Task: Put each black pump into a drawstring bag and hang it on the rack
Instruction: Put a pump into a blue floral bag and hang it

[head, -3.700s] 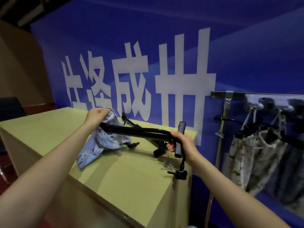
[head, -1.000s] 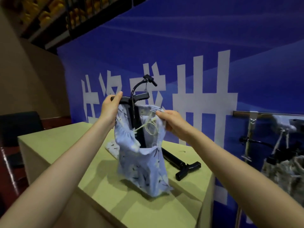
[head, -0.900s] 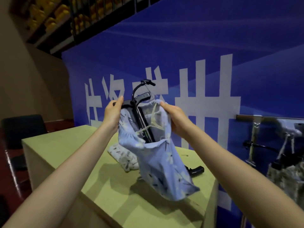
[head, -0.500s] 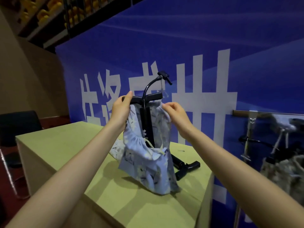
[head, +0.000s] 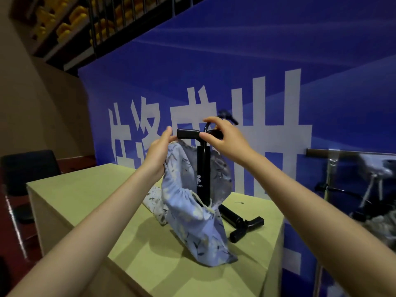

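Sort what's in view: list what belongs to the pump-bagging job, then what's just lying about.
Job:
- black pump standing in the blue bag
- second pump on the table
- spare bag
- rack with hung bags

Lying about:
- black chair
- yellow items on shelving

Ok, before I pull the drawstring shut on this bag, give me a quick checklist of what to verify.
1. Pump upright in the blue bag: ok.
2. Pump fully inside: not ok, handle and upper barrel stick out.
3. Bag mouth held open by left hand: ok.
4. Right hand steadying the handle: ok.
5. Drawstring free to pull: cannot tell.
6. Second pump lying clear on the table: ok.
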The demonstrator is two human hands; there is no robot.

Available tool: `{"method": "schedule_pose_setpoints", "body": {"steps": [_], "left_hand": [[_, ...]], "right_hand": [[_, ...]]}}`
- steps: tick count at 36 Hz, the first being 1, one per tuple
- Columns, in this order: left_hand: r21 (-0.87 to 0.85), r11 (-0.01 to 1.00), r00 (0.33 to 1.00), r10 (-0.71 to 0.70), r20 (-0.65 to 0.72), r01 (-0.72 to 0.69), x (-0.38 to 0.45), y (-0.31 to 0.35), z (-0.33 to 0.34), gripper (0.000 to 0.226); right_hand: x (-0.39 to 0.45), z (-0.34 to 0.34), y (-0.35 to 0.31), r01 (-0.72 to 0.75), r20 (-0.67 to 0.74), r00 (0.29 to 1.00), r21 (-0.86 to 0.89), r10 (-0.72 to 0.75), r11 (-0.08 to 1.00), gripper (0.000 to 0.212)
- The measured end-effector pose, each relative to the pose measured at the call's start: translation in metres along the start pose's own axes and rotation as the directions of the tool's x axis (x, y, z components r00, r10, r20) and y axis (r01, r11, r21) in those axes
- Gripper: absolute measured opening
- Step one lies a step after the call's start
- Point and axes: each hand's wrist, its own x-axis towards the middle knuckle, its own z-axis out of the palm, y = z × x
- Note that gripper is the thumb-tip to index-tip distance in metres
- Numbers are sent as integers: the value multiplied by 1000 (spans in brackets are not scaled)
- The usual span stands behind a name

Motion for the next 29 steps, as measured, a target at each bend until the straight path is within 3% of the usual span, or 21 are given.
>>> {"method": "schedule_pose_setpoints", "body": {"steps": [5, 9, 15, 18, 21, 24, 25, 26, 27, 29], "left_hand": [[214, 977, 995, -26, 96, 5, 2, -6, -12, 23], [521, 852, 997, 9, 80, -50, 2, -8, -25, 18], [702, 697, 989, 77, 129, -146, 3, -1, -33, 23], [819, 534, 974, 188, 127, -210, 1, 4, -33, 13], [899, 335, 933, 313, 176, -282, -2, 9, -34, 21], [918, 250, 892, 412, 185, -307, -2, 10, -39, 28], [903, 292, 889, 424, 173, -315, -3, 11, -40, 29], [859, 402, 901, 409, 142, -318, -4, 12, -40, 31], [757, 577, 928, 358, 104, -307, -5, 15, -38, 33], [367, 912, 983, 170, 65, -182, -8, 25, -34, 35]], "right_hand": [[-6, 1, 2, 2, -54, 999, 44, 0, 999, 46], [-7, 0, -1, 1, -63, 998, 36, 1, 999, 47], [-8, 2, -6, 11, -55, 998, 59, -8, 998, 46], [-8, 5, -6, 11, -61, 998, 59, -7, 998, 46], [-8, 7, -8, 18, -70, 997, 55, -14, 998, 47], [-9, 8, -11, 25, -68, 997, 50, -22, 998, 47], [-10, 8, -12, 30, -67, 997, 52, -26, 998, 47], [-10, 8, -13, 34, -66, 997, 57, -31, 998, 47], [-10, 8, -14, 40, -65, 997, 62, -36, 997, 47], [-11, 8, -16, 44, -62, 997, 68, -40, 997, 46]]}}
